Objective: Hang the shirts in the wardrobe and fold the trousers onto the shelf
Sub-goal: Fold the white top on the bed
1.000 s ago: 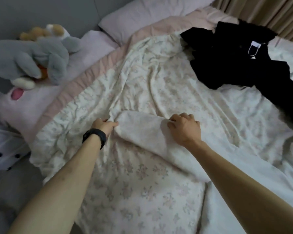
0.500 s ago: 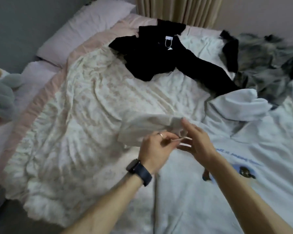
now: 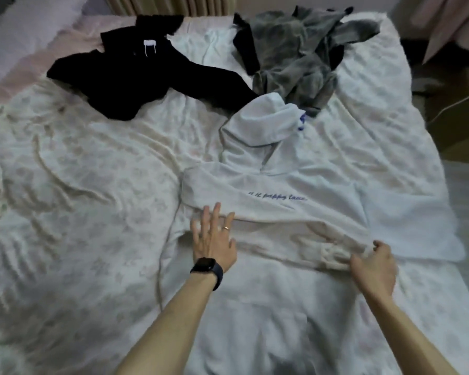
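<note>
A white hooded sweatshirt (image 3: pixel 279 185) with blue lettering lies face up on the bed, its left sleeve folded across the chest. My left hand (image 3: pixel 214 236) lies flat with spread fingers on the sleeve's fold near the shoulder. My right hand (image 3: pixel 374 266) pinches the sleeve's cuff at the sweatshirt's right side. A black garment (image 3: pixel 146 74) with a white neck label lies further back at the left. A crumpled grey garment (image 3: pixel 295 55) is heaped at the back right.
The bed (image 3: pixel 79 198) has a rumpled floral cover. A pink pillow (image 3: pixel 25 31) lies at the back left, with curtains (image 3: pixel 168 4) behind the bed. A cardboard box (image 3: pixel 444 104) and a cable stand beside the bed's right edge.
The view swung right from the bed's left side. The sleeve was carried across the sweatshirt's chest; my left hand let go and now presses flat on it.
</note>
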